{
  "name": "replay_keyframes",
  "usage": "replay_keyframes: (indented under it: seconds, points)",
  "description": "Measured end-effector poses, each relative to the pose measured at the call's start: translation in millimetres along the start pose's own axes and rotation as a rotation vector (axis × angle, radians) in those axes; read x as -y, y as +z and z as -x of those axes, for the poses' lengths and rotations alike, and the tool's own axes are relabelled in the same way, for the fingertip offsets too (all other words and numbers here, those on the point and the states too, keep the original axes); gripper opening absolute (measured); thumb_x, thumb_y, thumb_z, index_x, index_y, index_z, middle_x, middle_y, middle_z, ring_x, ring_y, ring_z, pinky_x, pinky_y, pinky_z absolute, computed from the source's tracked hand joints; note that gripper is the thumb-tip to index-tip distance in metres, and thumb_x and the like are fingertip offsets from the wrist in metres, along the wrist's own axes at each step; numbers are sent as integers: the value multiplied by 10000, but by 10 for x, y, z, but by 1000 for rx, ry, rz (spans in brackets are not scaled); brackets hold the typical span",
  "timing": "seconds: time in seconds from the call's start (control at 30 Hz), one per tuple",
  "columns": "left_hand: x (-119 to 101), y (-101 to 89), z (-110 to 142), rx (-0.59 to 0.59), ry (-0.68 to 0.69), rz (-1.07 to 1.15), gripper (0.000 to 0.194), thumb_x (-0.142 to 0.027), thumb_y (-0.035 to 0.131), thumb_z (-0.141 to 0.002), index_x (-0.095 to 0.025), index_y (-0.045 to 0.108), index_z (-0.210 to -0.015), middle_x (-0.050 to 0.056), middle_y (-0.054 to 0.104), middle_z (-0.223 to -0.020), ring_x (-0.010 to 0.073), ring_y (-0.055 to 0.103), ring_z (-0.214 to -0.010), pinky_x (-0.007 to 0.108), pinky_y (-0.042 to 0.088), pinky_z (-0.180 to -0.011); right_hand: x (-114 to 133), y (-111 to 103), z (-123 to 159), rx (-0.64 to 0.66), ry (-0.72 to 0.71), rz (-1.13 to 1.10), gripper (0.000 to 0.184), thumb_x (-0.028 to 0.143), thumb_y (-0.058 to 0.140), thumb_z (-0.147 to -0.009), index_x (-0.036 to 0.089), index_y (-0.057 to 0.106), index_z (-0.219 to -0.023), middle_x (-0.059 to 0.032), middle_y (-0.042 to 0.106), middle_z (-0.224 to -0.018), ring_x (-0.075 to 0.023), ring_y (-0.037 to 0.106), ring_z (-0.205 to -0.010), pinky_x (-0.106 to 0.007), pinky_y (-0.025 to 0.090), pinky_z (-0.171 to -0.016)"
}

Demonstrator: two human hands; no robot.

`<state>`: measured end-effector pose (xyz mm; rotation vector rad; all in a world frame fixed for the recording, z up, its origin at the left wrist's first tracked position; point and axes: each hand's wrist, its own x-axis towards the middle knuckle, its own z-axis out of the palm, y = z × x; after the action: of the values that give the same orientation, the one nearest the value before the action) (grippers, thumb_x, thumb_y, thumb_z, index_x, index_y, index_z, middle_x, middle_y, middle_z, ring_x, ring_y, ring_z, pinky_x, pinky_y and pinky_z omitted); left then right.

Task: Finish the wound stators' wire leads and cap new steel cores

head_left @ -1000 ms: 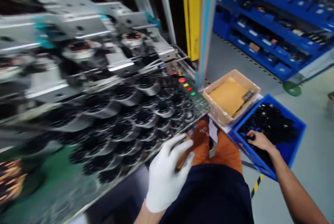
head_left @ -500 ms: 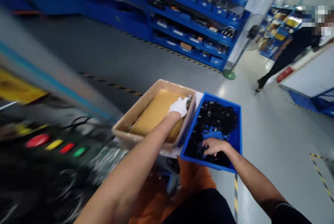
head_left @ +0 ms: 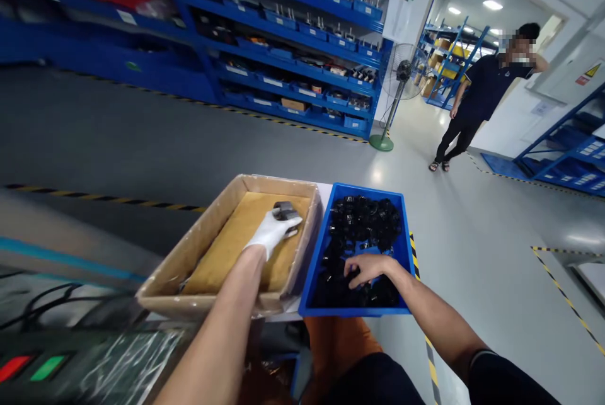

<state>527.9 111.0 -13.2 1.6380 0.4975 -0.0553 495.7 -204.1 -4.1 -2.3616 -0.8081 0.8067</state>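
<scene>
My left hand [head_left: 273, 233], in a white glove, reaches into a shallow cardboard box [head_left: 203, 247] lined with tan paper and its fingers close round a small grey metal part [head_left: 283, 210] at the box's far right corner. My bare right hand [head_left: 366, 266] is down in a blue plastic bin [head_left: 312, 263] of black ring-shaped parts [head_left: 366, 222], fingers curled among them; what they hold is hidden. Box and bin stand side by side just in front of my knees.
A control panel with red and green buttons [head_left: 31, 367] lies at the lower left beside blurred cables. Blue shelving [head_left: 293, 46] with small bins lines the far side of the grey floor. A standing fan [head_left: 397, 93] and a person in dark clothes [head_left: 477, 96] are at the right rear.
The view has swung right, away from the machine table. My left hand left the table edge and went into the cardboard box. My right hand stayed in the blue bin.
</scene>
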Motion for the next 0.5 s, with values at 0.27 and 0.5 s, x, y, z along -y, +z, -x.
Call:
replay_keyframes:
  seconds: [0.27,0.5]
  points:
    - [515,-195,1769,-195,-21,649,490,-613,611,-1087,-231,755,-1357,104,852,-1254,288,835,-1090,407,724,-866,44,-19,-19,-217,-76,-48,417,453,775,-1119,193,712,-1439,-119,733,-1432,-274,762,-1204,-489,694,-1023]
    - [849,-29,3233,-138,12,848,715,-824,697,-975,-296,754,-1453,55,853,-1000,294,849,-986,457,731,-939,753,276,558,-383,-373,-148,511,545,861,-1021,219,755,-1399,-123,800,-1353,-306,760,-1274,-540,591,-1195]
